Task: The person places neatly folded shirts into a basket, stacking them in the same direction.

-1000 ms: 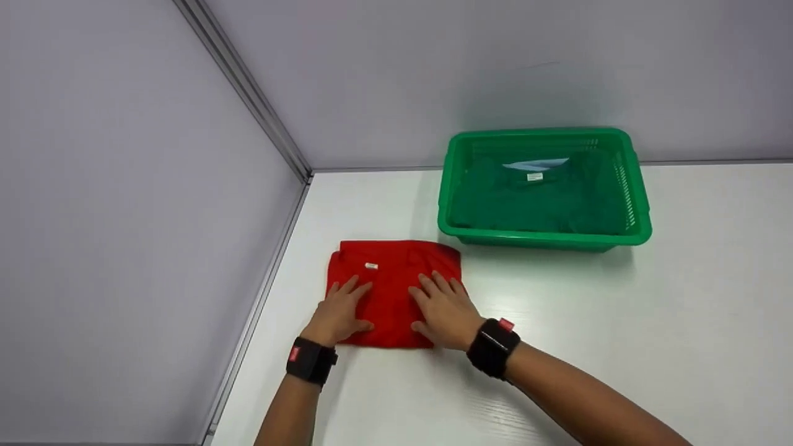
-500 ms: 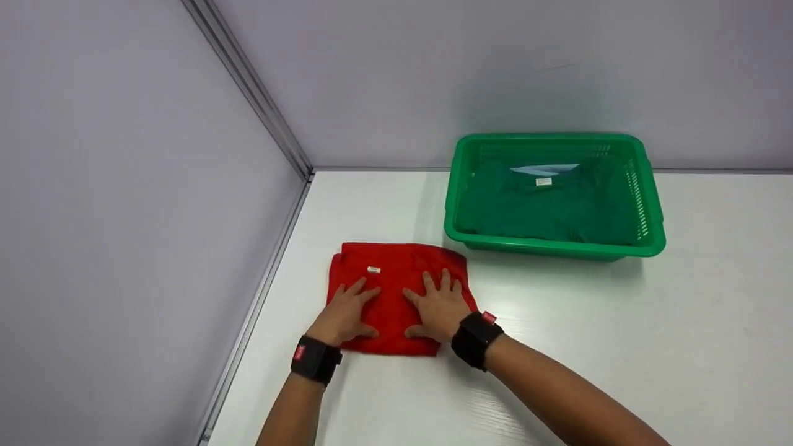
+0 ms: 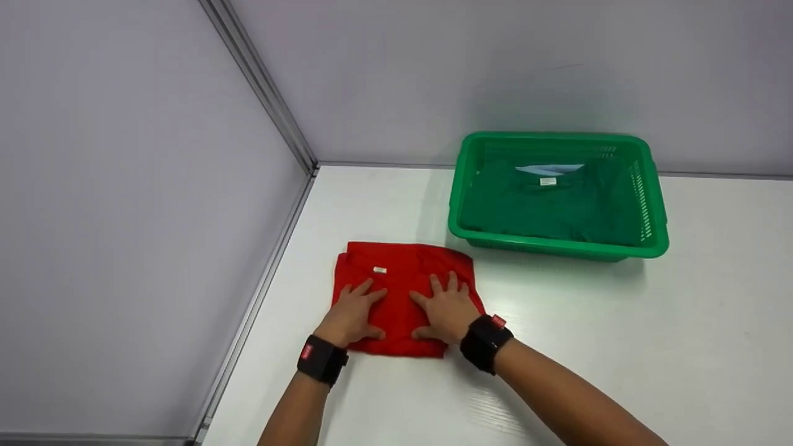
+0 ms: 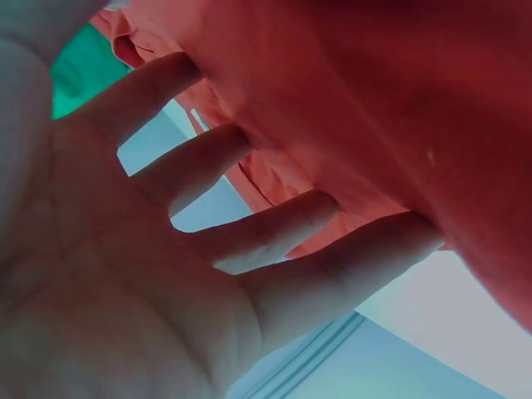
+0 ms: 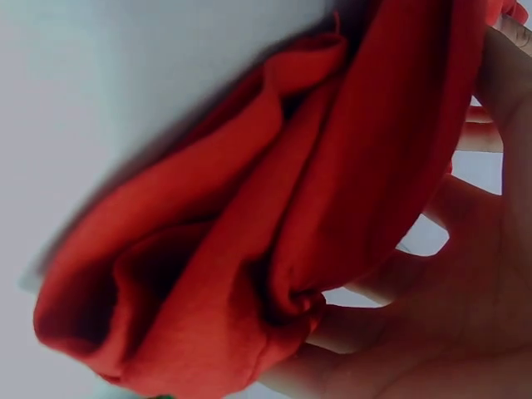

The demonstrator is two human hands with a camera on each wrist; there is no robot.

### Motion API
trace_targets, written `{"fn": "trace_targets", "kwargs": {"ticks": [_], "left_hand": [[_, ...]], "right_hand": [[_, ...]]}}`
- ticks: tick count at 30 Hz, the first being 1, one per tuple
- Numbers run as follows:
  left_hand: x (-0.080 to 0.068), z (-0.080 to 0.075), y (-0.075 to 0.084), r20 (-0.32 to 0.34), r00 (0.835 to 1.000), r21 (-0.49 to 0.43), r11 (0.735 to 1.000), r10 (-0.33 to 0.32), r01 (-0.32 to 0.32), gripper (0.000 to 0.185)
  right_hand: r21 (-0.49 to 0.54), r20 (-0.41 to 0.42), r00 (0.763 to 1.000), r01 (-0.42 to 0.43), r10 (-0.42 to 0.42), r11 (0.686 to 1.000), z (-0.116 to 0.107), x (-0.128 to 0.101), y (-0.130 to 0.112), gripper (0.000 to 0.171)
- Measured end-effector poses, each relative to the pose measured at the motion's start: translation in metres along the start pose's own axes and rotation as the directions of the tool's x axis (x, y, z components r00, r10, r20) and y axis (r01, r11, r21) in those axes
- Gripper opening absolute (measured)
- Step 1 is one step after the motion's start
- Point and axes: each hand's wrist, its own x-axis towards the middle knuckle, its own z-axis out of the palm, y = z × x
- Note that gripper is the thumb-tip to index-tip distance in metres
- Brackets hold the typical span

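Note:
A folded red shirt with a small white collar label lies flat on the white table. On its left part rests my left hand, fingers spread and pointing away from me. My right hand lies on the right part in the same way, thumb toward the other hand. In the left wrist view, the straight fingertips of the left hand touch the red cloth. Layered folds of the shirt show in the right wrist view, beside the fingers of the right hand.
Behind the shirt to the right stands a green plastic basket, with a folded green garment inside that bears a white label. A grey partition rises along the left edge of the white table, and another wall closes the back.
The right hand has shifted slightly left and forward over the shirt, its thumb spreading. Both hands stay on the cloth. The whole view has shifted a little.

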Motion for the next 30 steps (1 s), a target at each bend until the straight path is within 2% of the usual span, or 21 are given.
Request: {"fn": "trace_targets", "kwargs": {"ticks": [12,20,30], "left_hand": [[0.0,0.002,0.018,0.009,1.0,0.031,0.999,0.02,-0.021,0.085],[-0.001,0.007,0.035,0.012,0.999,0.038,0.998,0.045,-0.046,0.084],[-0.002,0.017,0.06,-0.006,0.997,0.092,0.993,0.079,-0.078,0.082]], "right_hand": [[0.004,-0.044,0.999,0.011,-0.011,1.0,-0.003,-0.015,0.012,0.082],[0.068,-0.034,0.999,0.01,-0.008,0.998,-0.003,-0.028,0.025,0.083],[0.113,-0.015,1.0,-0.003,0.005,0.994,-0.002,-0.045,0.045,0.086]]}}
